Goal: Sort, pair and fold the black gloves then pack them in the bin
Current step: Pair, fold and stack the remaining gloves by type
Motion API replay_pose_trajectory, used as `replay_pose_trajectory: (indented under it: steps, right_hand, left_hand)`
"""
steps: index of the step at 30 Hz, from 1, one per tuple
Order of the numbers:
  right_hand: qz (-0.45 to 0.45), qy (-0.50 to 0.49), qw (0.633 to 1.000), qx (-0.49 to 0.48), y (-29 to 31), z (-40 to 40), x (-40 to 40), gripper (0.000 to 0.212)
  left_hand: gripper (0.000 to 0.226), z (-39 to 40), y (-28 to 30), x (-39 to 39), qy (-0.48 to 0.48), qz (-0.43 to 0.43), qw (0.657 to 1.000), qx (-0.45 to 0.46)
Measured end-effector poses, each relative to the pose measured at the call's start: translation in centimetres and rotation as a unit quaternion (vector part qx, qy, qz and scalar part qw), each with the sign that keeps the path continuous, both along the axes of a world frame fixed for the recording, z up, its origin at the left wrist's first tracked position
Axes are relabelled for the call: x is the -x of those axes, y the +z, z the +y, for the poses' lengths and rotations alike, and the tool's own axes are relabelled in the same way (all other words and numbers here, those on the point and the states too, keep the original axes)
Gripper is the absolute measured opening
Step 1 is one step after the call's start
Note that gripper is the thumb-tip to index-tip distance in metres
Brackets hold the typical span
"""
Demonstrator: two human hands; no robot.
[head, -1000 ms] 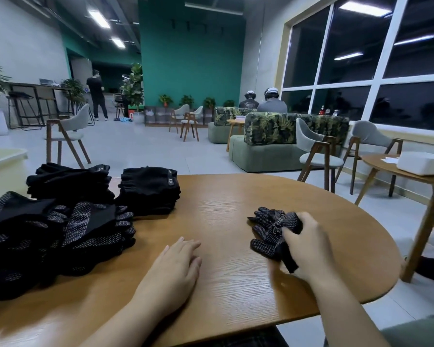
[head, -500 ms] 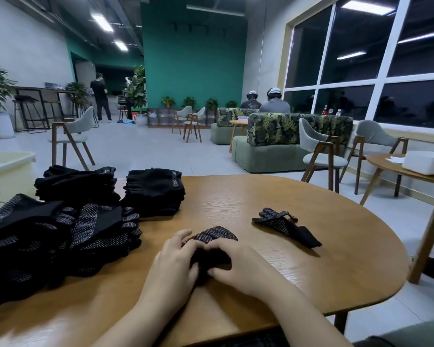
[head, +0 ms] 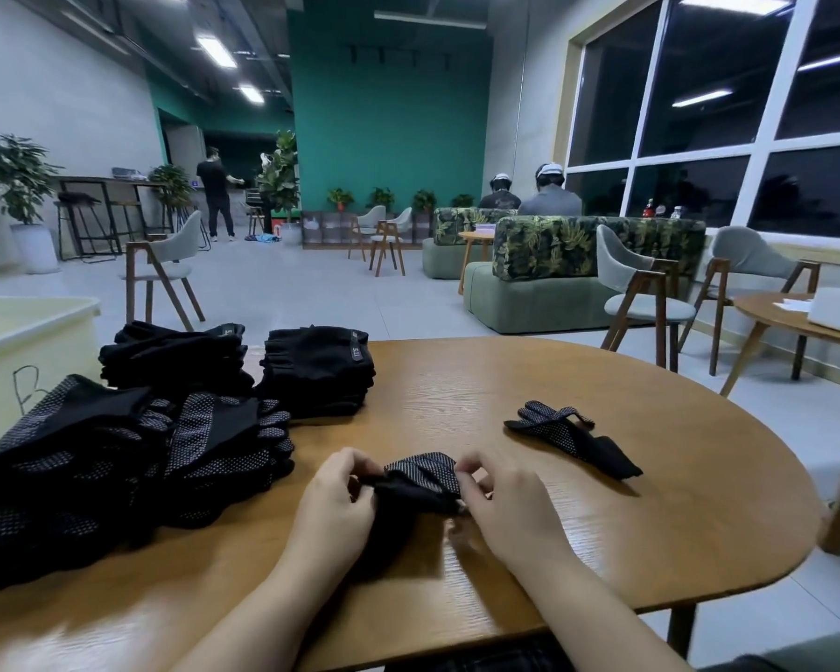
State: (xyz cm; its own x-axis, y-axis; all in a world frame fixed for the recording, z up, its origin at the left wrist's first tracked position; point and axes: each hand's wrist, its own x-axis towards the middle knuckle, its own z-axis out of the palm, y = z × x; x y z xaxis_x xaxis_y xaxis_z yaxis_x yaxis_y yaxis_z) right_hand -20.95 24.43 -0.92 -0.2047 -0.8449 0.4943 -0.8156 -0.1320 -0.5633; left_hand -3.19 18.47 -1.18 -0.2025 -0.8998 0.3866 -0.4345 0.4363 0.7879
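Observation:
A black dotted glove [head: 420,480] lies bunched on the wooden table [head: 651,535] in front of me. My left hand [head: 333,514] pinches its left edge and my right hand [head: 508,506] pinches its right edge. A second dotted glove [head: 571,436] lies flat on the table to the right, untouched. Piles of dotted gloves [head: 117,468] fill the table's left side. Behind them stand two stacks of plain black gloves [head: 318,368], the other stack [head: 175,356] further left. A pale bin [head: 30,332] stands beyond the table's left edge.
A chair [head: 163,271] stands behind the table on the left, two more chairs [head: 646,293] and a small round table [head: 796,322] with a white box on the right. Sofas, plants and people are far back in the room.
My right hand carried one glove from the pair at the right to the table's middle and left the other behind. Both hands now pinch the glove's edges and lift it slightly.

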Motion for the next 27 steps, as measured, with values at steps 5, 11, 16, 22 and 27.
replay_pose_trajectory:
  steps: [5, 11, 16, 22, 27]
  right_hand:
    - [-0.068, 0.086, 0.991, -0.082, -0.2, 0.1, -0.1, 0.025]
    - [-0.051, 0.112, 0.988, -0.089, -0.3, -0.1, -0.1, 0.036]
    - [0.017, 0.060, 0.997, -0.044, -0.6, -0.5, 0.2, 0.008]
    - [0.064, 0.097, 0.989, -0.091, -0.6, -0.3, 0.0, 0.030]
    - [0.050, 0.140, 0.983, -0.109, -0.9, -0.8, 0.0, 0.042]
  left_hand:
    - [0.016, -0.3, 0.0, 0.0, 0.009, 0.145, 0.989, -0.029]
    - [0.055, -0.9, -0.2, -0.4, -0.021, 0.178, 0.982, -0.067]
    - [0.031, 0.1, -0.4, -0.3, -0.066, -0.025, 0.993, 0.094]
    - [0.047, 0.9, 0.1, -0.7, -0.125, -0.261, 0.956, 0.048]
    - [0.022, 0.2, 1.1, -0.9, -0.070, -0.166, 0.981, 0.073]
